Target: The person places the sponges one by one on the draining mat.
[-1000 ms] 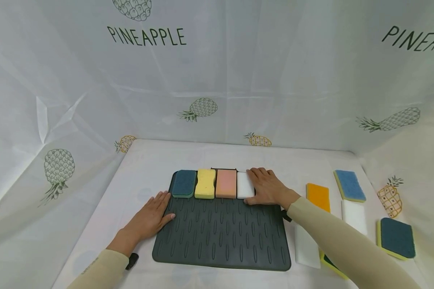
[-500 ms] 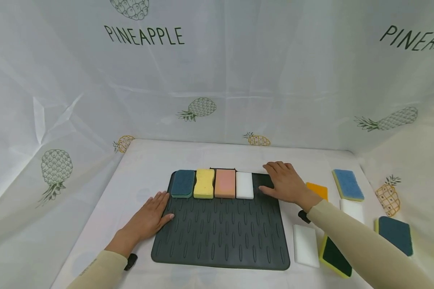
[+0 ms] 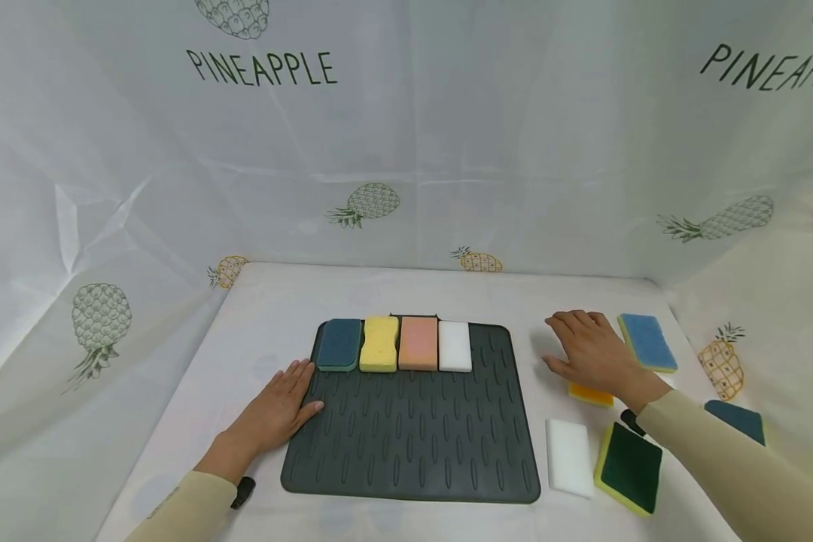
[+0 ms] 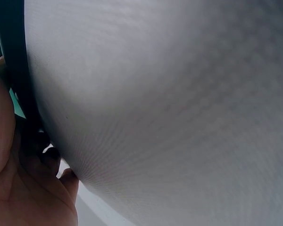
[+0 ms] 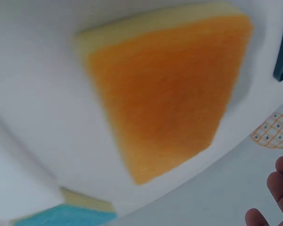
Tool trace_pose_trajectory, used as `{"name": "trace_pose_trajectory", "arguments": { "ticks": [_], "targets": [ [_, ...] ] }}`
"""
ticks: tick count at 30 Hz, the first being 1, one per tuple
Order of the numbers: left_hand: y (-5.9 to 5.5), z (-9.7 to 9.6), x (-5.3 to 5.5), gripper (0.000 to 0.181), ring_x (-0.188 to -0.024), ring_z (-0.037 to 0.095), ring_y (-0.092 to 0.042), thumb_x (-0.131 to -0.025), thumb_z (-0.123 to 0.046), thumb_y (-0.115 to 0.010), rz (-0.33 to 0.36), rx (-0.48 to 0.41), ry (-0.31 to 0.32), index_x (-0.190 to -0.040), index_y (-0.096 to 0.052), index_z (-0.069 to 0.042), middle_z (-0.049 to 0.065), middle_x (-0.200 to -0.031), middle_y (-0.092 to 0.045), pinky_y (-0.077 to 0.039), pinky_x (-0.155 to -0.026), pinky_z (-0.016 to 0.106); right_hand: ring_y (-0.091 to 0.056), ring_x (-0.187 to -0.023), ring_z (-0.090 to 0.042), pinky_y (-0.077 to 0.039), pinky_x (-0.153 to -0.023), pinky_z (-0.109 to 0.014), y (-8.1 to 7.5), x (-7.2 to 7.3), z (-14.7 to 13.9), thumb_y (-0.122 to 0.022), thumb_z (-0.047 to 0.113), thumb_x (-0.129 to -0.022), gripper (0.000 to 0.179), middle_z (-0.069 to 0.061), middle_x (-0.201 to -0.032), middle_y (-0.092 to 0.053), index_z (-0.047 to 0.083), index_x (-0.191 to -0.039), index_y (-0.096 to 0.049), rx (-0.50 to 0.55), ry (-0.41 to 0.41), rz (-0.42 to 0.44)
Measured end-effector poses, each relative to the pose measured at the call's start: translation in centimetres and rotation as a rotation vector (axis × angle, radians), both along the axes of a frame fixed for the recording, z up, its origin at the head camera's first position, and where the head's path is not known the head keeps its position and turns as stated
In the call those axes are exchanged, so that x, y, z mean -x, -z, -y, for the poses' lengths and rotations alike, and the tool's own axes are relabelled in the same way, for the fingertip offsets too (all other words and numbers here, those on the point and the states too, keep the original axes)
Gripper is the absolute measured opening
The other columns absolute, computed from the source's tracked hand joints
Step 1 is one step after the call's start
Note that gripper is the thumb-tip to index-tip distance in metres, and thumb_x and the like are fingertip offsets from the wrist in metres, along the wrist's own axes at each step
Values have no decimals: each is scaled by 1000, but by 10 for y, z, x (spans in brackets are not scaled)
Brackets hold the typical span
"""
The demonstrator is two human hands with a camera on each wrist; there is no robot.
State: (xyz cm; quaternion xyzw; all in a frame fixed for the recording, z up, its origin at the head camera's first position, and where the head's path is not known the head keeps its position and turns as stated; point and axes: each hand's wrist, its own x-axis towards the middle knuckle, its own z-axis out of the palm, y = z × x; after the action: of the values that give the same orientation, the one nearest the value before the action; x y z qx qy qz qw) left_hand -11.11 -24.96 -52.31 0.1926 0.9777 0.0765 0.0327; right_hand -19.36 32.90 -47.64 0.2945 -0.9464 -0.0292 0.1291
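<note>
My left hand [image 3: 274, 410] lies with extended fingers against the left edge of the dark drying mat [image 3: 413, 436]. Along the mat's far edge sit a teal sponge [image 3: 340, 345], a yellow wavy-sided sponge [image 3: 379, 344], a pink sponge [image 3: 418, 343] and a white sponge [image 3: 455, 346], side by side. My right hand [image 3: 596, 354] hovers over an orange sponge [image 3: 591, 395], fingers loose and holding nothing. In the right wrist view the orange sponge [image 5: 167, 94] appears whole, apart from the fingertips at the lower right. Much of the left wrist view is pale table surface, with the left hand [image 4: 28, 188] at its edge.
Right of the mat are a white block [image 3: 569, 458], a dark green and yellow sponge [image 3: 628, 468], a blue sponge [image 3: 647, 342] and a dark teal sponge [image 3: 737, 421] partly behind the right sleeve. A pineapple-print sheet [image 3: 515, 150] rises behind the table.
My right hand has left the white sponge on the mat and moved right, over the orange sponge. My left hand has stayed at the mat's edge. The view has shifted slightly.
</note>
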Motion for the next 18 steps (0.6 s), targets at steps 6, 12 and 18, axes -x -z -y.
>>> {"name": "trace_pose_trajectory", "arguments": {
  "ticks": [6, 12, 18],
  "targets": [
    [2, 1, 1, 79, -156, 45, -33, -107, -43, -60, 6, -5, 2, -160, -34, 9, 27, -166, -37, -32, -125, 62, -58, -119, -42, -47, -100, -64, -4, -18, -30, -83, 39, -85, 68, -22, -131, -65, -4, -133, -62, -85, -37, -22],
    [4, 1, 1, 80, -156, 45, -33, -107, -44, -61, 8, -6, -1, -160, -34, 9, 28, -166, -37, -32, -125, 62, -57, -119, -42, -46, -102, -66, -1, -33, -53, -87, 42, -82, 70, -21, -131, -65, -2, -131, -62, -113, -22, 6],
    [3, 1, 1, 80, -156, 45, -32, -107, -44, -60, 11, -2, -5, -160, -34, 9, 28, -166, -37, -31, -126, 62, -58, -115, -40, -48, -100, -66, 4, -40, -64, -91, 44, -76, 75, -20, -127, -65, -1, -130, -62, -96, -17, 0]
  ]
}}
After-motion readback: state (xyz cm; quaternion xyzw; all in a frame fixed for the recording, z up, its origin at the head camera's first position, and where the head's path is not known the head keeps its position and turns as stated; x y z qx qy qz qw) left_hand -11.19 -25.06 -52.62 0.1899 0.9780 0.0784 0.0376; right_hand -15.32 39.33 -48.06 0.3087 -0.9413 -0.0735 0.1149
